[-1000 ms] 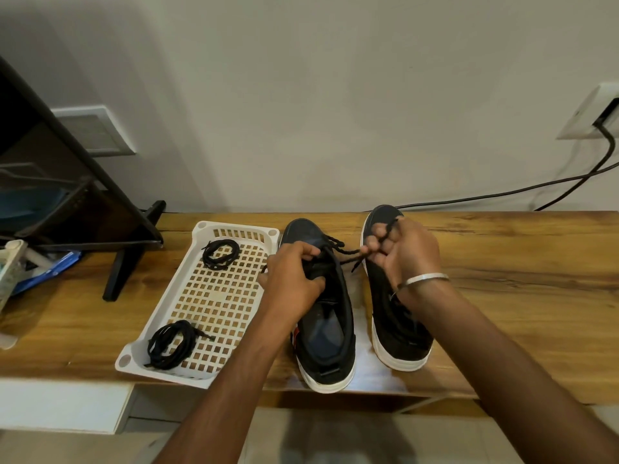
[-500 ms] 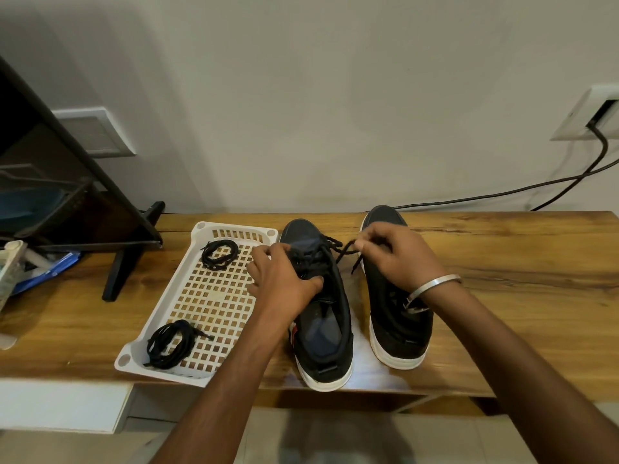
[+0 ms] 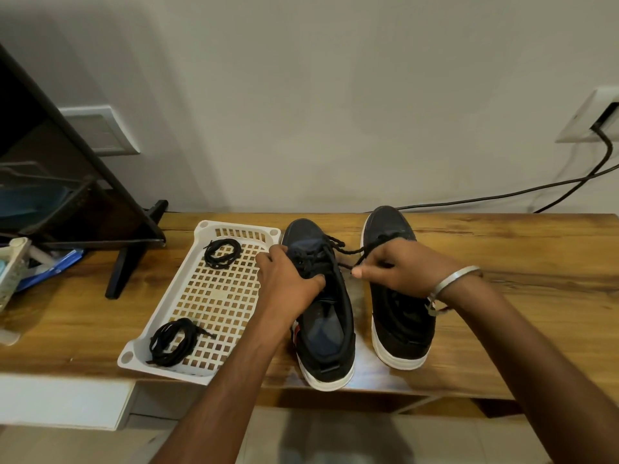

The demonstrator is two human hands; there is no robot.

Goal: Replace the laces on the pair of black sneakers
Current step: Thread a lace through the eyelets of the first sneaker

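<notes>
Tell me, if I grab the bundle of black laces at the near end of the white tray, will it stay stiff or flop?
Probably flop: the coiled laces are thin cord in loose loops, with an end straying out. They would likely feel light and might uncoil as you lift. The slotted white tray could snag a dangling end.

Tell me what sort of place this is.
Probably a room in a home: a wooden table against a plain wall, a wall socket with a cable plugged in, and a dark shelf rack at the left.
</notes>
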